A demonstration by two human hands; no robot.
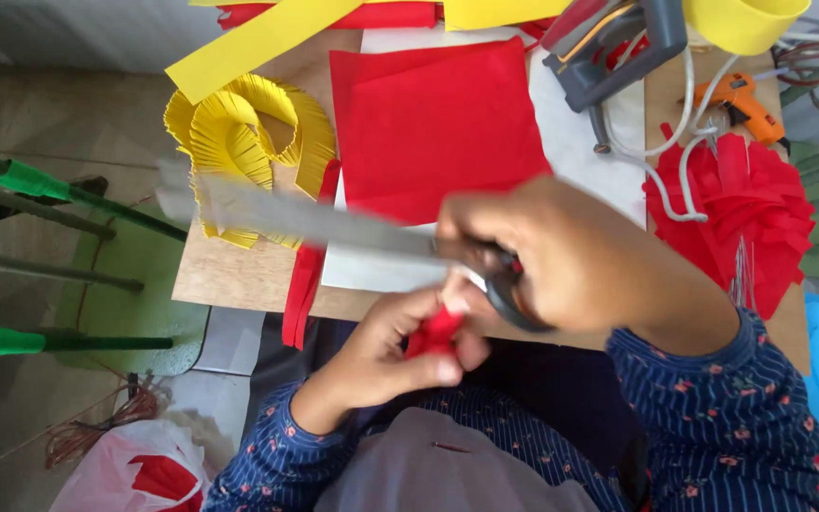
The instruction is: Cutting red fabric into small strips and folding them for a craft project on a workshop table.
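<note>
Right hand [561,256] has its fingers closed through the dark loop handles of long steel-bladed scissors [334,228]; the blades point left, blurred, so I cannot tell how far apart they stand. Left hand [400,346] pinches a small folded piece of red paper [436,332], held near the body, just below the handles and clear of the wooden board [229,275], likely for free cutting. Flat red paper sheets [428,123] lie farther off; fringed yellow paper coils [239,133] sit left.
</note>
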